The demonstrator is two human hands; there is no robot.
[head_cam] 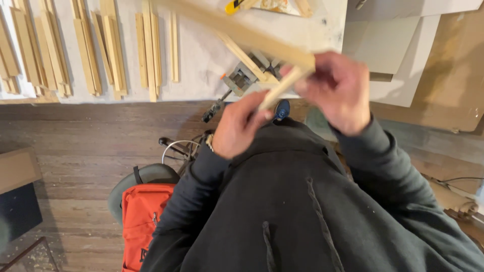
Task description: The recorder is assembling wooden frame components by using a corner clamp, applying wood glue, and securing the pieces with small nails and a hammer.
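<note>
Head view: two hands fitting wooden strips together at a corner, centre frame.
Left hand (pixel 237 128) pinches the short wooden strip (pixel 282 88); right hand (pixel 340 93) grips the long wooden strip (pixel 237 30), meeting at its end above a corner clamp (pixel 247 75) on the bench (pixel 201 55). Judged: joint alignment underway, needing steady, square pressure.

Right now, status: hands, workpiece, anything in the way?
Left hand and right hand both grip wooden strips joined at a corner. Metal clamp on table just beyond. Nothing blocking.
</note>
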